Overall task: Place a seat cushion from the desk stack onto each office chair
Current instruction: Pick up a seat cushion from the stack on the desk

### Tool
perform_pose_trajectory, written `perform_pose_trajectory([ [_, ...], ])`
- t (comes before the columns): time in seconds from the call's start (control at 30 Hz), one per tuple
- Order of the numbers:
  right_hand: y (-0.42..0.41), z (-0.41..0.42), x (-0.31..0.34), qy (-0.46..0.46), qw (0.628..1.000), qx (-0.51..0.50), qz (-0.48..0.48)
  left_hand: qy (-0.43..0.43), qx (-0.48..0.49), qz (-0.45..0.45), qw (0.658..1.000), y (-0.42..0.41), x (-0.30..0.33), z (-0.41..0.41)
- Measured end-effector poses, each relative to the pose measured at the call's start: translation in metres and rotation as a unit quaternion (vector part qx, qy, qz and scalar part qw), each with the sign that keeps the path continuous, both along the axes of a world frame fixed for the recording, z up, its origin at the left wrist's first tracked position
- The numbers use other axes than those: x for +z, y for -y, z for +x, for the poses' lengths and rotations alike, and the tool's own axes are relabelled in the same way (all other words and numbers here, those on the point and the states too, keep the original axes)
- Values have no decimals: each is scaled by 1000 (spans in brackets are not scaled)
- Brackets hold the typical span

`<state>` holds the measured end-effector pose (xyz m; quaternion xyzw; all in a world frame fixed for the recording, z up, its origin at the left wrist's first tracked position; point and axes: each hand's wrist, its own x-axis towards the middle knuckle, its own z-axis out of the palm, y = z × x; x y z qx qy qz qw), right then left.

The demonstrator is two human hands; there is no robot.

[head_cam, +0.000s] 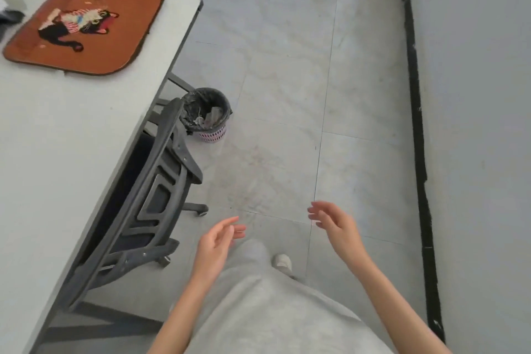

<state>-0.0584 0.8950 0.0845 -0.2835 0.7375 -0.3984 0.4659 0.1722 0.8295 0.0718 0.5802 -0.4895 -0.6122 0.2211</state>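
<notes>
Cushion placement has no cushion in hand at this moment: nearest the camera, at about 6 o'clock, the person's left hand point(217, 241) and right hand point(334, 221) hang over the floor point(287, 123) with fingers loosely spread and slightly curled, pinching nothing. Just past the left hand, toward 9 o'clock, the office chair point(149, 198) stands pushed in against the table point(57, 129), its dark backrest leaning at the edge and the seat tucked out of sight underneath. Beyond it, near 11 o'clock from the hands, a small waste bin point(208, 115) sits on the floor close to the chair's base. Farthest off, at 10 o'clock, the orange seat cushion point(86, 29) with a cat picture lies flat on the table near its far corner; whether more lie under it cannot be told. The likely trouble is the hidden seat: unless the chair is drawn out, a cushion would catch on the table edge or slide to the floor, and rolling the chair carelessly could knock the bin over.
</notes>
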Motion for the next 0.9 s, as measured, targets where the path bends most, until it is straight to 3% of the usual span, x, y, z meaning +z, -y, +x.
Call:
perform_pose_trajectory([
  [0.23, 189, -82, 4, -19, 996, 31, -77, 4, 70, -8, 998, 139, -12, -76],
  [0.7, 458, -250, -21, -50, 998, 4, 26, -51, 67, -112, 990, 541, 45, -261],
  [0.9, 631, -314, -36, -56, 990, 124, 22, -32, 147, -103, 983, 648, 22, -308],
])
